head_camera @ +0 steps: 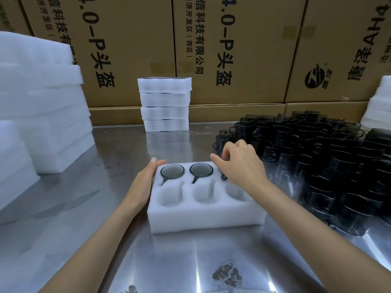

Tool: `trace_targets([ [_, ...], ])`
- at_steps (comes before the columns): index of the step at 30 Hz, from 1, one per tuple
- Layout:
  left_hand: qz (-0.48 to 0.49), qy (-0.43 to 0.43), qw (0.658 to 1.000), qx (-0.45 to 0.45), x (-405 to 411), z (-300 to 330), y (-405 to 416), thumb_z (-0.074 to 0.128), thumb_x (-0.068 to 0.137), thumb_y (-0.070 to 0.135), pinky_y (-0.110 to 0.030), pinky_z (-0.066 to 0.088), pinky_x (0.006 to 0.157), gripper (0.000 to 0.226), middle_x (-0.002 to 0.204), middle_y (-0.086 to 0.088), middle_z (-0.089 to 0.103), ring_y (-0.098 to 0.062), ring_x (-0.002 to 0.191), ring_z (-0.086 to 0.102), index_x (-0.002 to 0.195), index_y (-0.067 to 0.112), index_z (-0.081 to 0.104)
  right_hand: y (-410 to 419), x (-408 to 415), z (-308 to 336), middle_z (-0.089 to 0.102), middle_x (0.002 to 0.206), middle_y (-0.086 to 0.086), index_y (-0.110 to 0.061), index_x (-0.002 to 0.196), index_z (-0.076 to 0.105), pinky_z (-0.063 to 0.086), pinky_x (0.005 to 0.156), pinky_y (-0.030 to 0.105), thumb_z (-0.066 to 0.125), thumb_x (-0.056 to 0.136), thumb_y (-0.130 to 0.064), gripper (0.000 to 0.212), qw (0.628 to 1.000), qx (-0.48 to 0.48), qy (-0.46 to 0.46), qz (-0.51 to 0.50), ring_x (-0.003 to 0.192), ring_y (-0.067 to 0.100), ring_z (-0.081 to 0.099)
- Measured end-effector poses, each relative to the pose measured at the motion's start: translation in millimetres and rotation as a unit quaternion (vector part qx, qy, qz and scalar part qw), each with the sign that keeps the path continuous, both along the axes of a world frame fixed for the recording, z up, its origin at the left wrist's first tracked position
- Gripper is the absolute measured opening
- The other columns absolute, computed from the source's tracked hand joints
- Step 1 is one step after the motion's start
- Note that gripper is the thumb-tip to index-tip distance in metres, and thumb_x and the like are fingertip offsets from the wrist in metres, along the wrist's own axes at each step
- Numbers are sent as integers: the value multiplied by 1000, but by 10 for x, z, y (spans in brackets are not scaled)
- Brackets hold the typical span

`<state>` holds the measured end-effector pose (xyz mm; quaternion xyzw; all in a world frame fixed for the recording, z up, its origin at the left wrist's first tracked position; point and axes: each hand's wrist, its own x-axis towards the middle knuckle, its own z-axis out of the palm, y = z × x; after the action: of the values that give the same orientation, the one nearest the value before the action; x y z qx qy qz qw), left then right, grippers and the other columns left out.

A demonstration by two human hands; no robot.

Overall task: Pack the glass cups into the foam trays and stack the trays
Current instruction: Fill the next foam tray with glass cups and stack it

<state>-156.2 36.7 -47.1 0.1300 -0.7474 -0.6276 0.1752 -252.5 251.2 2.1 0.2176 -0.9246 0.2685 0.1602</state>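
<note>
Even indoor light falling from above, scene reading bright overall. Steel desk (190, 261) throwing back pale streaky glare near bottom edge, with soft blurred reflections lying across its left side. Foam tray (203, 220) glowing white, pocket edges washing out slightly. Dark cups (317, 155) sinking into near-black mass, detail mostly getting lost. Wide-angle lens bending cartons (232, 49) and foam stacks (38, 102) outward at frame edges. Corners looking softer; centre staying reasonably sharp.
</note>
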Motion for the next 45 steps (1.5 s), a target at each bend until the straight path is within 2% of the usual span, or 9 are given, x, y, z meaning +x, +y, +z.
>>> trace_targets([
  [6, 25, 65, 997, -34, 35, 100, 56, 36, 74, 73, -36, 31, 113, 50, 129, 22, 56, 2, 124, 47, 107, 46, 62, 76, 6, 23, 51, 87, -8, -24, 76, 49, 35, 64, 30, 45, 89, -59, 38, 997, -29, -61, 26, 89, 15, 50],
  [11, 2, 134, 981, -139, 133, 373, 223, 30, 83, 65, 4, 28, 89, 44, 127, 32, 52, 20, 119, 39, 113, 49, 57, 266, 86, 131, 58, 82, -17, -29, 91, 56, 39, 68, 29, 37, 97, -42, 24, 975, -198, -62, 82, 83, 9, 53],
  [13, -36, 134, 973, -186, 156, 477, 336, 29, 89, 57, 7, 24, 88, 38, 125, 39, 49, 23, 120, 36, 117, 50, 53, 395, 114, 137, 57, 105, -27, -35, 115, 59, 38, 83, 25, 34, 98, -32, 30, 967, -220, -49, 117, 102, -1, 50],
  [19, -183, 45, 890, -415, 5, 583, 698, 22, 102, 44, 0, -4, 104, 44, 142, 38, 17, 27, 127, 6, 145, 39, 26, 635, 124, -57, 16, 144, -34, -34, 148, 23, 8, 110, 15, 29, 99, -21, 51, 982, -12, -37, 183, 133, -16, 7],
  [21, -213, 4, 864, -456, -82, 564, 758, 20, 102, 39, -15, -6, 113, 46, 150, 31, 12, 16, 136, 2, 148, 35, 20, 642, 126, -114, 8, 149, -29, -33, 150, 15, 4, 114, 17, 28, 99, -21, 54, 978, 51, -53, 196, 135, -14, 1],
  [28, -234, -84, 819, -517, -175, 471, 767, 15, 103, 28, -29, -6, 117, 47, 155, 22, 12, 2, 143, 0, 150, 32, 19, 617, 138, -98, 8, 153, -28, -35, 149, 19, 13, 118, 34, 23, 99, -29, 51, 966, 138, -136, 170, 141, -8, 1],
  [36, -177, -33, 833, -524, -123, 444, 814, 23, 102, 37, -32, 7, 115, 45, 152, 16, 31, -6, 141, 18, 144, 30, 38, 588, 283, -154, 12, 155, -22, -33, 149, 22, 11, 112, 26, 27, 100, -28, 50, 981, 82, -106, 142, 142, -3, 5],
  [39, -103, 82, 831, -540, -58, 501, 837, 25, 95, 39, -33, 35, 97, 49, 116, 3, 63, -18, 113, 50, 112, 15, 64, 628, 360, -197, 39, 148, -12, -27, 142, 40, 23, 110, 30, 36, 98, -29, 44, 997, -38, -30, 54, 138, 6, 28],
  [45, 94, 232, 844, -475, 190, 469, 711, 33, 91, 36, -32, 43, 69, 42, 86, 7, 63, -16, 82, 55, 84, 17, 69, 766, 399, -183, 68, 105, 3, -14, 108, 67, 34, 94, 41, 56, 84, -15, 27, 975, -55, 172, -129, 104, 27, 56],
])
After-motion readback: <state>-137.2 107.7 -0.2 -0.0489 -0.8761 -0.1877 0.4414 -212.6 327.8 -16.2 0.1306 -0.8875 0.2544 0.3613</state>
